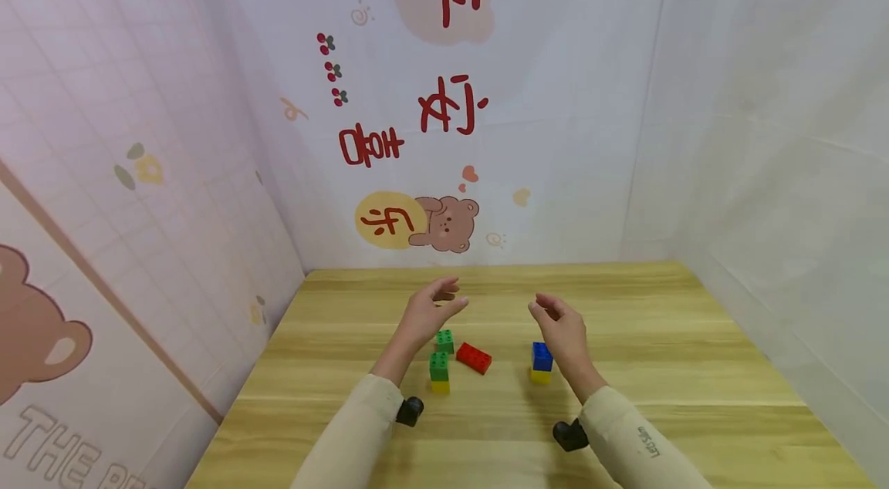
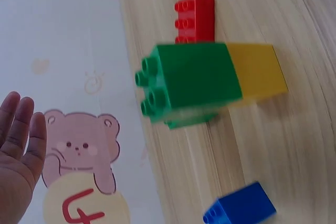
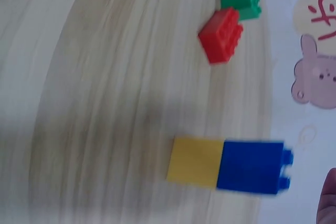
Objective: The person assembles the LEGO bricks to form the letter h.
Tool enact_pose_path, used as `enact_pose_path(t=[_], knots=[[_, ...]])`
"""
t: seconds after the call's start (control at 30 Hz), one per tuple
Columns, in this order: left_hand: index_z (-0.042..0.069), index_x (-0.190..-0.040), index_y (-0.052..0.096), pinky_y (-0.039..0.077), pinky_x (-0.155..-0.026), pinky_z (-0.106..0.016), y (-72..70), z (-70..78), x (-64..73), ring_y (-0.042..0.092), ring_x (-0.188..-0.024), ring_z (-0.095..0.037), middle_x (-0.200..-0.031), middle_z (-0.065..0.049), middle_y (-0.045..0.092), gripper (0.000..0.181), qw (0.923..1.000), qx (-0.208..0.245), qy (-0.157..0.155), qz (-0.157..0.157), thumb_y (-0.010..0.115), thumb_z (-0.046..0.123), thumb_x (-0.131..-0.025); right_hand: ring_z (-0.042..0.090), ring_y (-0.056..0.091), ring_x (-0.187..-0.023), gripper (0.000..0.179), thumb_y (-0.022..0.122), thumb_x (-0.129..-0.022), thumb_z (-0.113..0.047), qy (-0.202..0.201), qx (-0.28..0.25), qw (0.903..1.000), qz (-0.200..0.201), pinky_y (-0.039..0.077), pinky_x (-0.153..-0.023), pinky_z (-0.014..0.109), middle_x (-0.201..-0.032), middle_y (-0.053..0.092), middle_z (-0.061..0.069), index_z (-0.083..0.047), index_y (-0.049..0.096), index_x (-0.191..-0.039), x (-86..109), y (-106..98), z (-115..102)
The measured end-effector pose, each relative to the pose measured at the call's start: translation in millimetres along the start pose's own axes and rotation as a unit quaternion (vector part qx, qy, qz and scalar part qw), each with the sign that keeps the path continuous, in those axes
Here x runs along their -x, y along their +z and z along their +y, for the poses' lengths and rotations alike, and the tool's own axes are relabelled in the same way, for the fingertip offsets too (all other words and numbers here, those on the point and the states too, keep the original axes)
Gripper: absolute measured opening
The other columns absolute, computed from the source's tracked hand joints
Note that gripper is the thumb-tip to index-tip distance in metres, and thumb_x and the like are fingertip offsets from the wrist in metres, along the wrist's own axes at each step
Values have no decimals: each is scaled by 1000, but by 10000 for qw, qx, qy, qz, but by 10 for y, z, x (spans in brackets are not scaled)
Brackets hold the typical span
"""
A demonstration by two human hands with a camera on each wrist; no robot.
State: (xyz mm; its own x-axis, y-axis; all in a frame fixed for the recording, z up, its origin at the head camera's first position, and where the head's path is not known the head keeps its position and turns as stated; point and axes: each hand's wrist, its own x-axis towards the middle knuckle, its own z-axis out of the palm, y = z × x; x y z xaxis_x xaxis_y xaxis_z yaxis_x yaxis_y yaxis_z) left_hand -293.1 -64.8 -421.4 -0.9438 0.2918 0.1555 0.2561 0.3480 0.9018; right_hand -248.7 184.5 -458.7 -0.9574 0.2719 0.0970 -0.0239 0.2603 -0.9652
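My left hand (image 1: 427, 315) is raised over the table with its fingers apart and nothing in them. Below and right of it a green brick on a yellow one makes a stack (image 1: 440, 372). Behind that stack is a second green brick (image 1: 445, 341), and a red brick (image 1: 474, 358) lies beside them. My right hand (image 1: 561, 328) hovers with loosely bent fingers, holding nothing, close over a stack of a blue brick (image 1: 542, 355) on a yellow brick (image 3: 195, 161). Another blue brick (image 2: 242, 206) shows in the left wrist view; the left arm hides it from the head view.
The bricks stand on a wood-grain table (image 1: 625, 304). A white cloth wall (image 1: 569, 126) printed with a bear and red characters rises at its far edge, with further cloth at both sides. A black wrist mount (image 1: 410, 411) juts inward from the left sleeve.
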Motion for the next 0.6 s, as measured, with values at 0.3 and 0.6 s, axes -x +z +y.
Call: enact_pose_path(t=[0.3, 0.6], knots=[[15, -140, 56, 49, -97, -46, -224, -147, 175, 56, -120, -26, -131, -6, 61, 50, 9995, -66, -3, 323, 69, 32, -95, 26, 59, -115, 39, 65, -98, -29, -47, -203, 9998, -3, 49, -96, 43, -127, 63, 11, -8, 63, -131, 55, 259, -151], [11, -139, 57, 45, -100, -48, -331, -364, 341, 55, -120, -26, -129, -6, 62, 49, 9979, 140, -240, 578, 69, 30, -95, 26, 60, -113, 38, 66, -97, -27, -269, -280, 9992, -67, 51, -92, 42, -126, 64, 10, -6, 64, -129, 113, 527, -229]])
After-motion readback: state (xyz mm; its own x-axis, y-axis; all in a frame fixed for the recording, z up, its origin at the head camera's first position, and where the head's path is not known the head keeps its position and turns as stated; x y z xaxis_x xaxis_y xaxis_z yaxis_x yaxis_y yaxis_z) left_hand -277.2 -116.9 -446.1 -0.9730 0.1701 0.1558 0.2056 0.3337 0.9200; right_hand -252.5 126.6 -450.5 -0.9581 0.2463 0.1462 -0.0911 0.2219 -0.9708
